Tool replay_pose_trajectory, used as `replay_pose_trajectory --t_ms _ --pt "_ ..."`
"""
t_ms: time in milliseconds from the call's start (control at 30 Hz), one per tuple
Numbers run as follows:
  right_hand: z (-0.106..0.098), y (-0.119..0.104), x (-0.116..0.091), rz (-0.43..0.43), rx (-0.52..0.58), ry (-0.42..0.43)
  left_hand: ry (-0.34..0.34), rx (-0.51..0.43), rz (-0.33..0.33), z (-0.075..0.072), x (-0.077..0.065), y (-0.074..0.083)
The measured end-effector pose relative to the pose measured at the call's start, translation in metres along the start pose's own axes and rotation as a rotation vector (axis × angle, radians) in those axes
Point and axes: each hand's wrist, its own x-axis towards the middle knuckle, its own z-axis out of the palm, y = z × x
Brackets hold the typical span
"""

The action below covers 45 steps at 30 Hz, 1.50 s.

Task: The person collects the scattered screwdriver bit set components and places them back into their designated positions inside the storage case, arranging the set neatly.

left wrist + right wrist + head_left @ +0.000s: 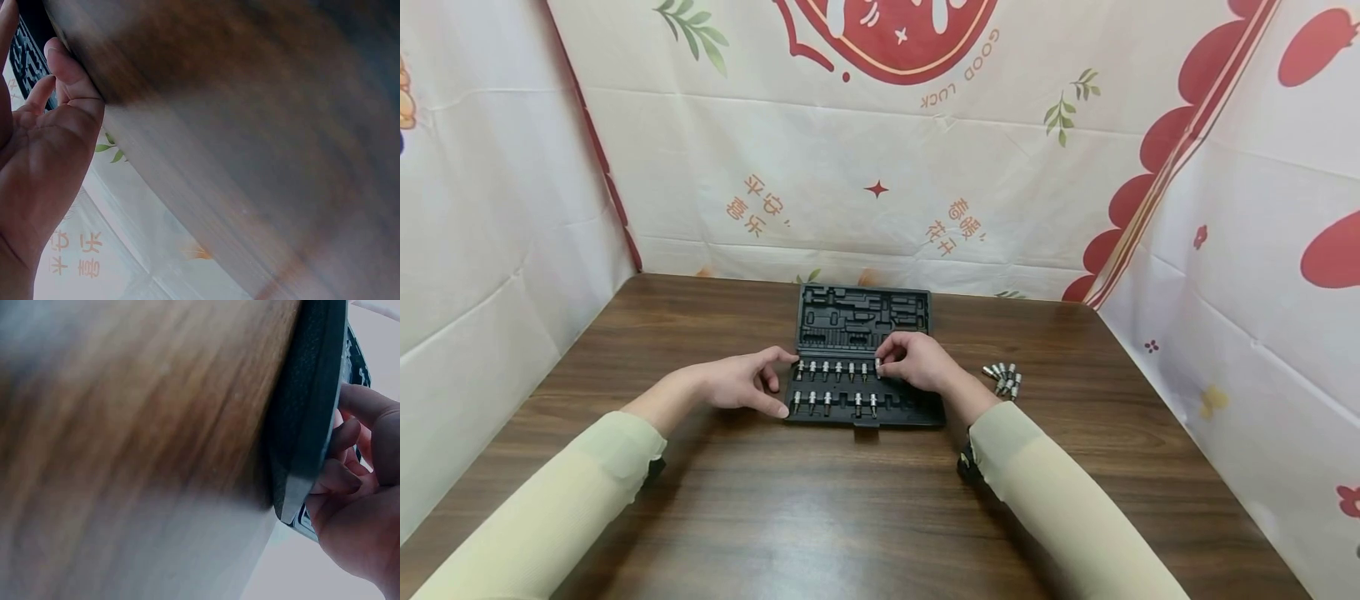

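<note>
A black plastic tool case (917,415) lies on the table with its moulded lid (865,317) raised at the back. Two rows of silver bit sockets (838,372) stand in its slots, with a gap in the front row. My right hand (921,362) reaches over the case and pinches a bit socket (877,364) between thumb and fingertips, at the right end of the back row. My left hand (743,382) touches the case's left edge, thumb at the front corner and fingers spread. In the right wrist view, the case wall (306,412) partly hides the right hand's fingers.
Several loose bit sockets (1006,383) lie in a small pile on the brown wooden table (820,517), to the right of the case. A printed cloth (850,150) hangs behind the table and along both sides.
</note>
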Motion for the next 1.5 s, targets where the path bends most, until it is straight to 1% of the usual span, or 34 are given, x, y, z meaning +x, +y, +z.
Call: replay_pose_trajectory --t_ms 300,633,800,900,1300,1500 --pt "-0.0029 0.0027 0.0008 -0.036 -0.038 -0.023 0.002 -0.004 0.002 -0.0008 -0.0007 -0.0002" --pt "-0.0043 0.0044 0.0002 -0.005 -0.047 -0.035 0.001 -0.004 0.000 -0.0009 0.0004 0.0005" --pt "-0.0055 0.0054 0.0005 -0.020 -0.025 -0.042 -0.002 -0.008 -0.003 -0.0009 0.0003 0.0014" --pt "-0.0057 0.0052 0.0005 -0.025 -0.030 -0.044 -0.006 -0.009 -0.001 -0.0007 -0.0001 0.0015" --pt "-0.0039 0.0044 0.0016 0.020 -0.068 -0.026 -0.002 -0.003 -0.010 -0.0005 0.0007 0.0006" --pt "-0.0043 0.0046 0.0028 0.032 -0.055 -0.038 -0.003 -0.007 -0.010 -0.0005 0.0008 -0.0001"
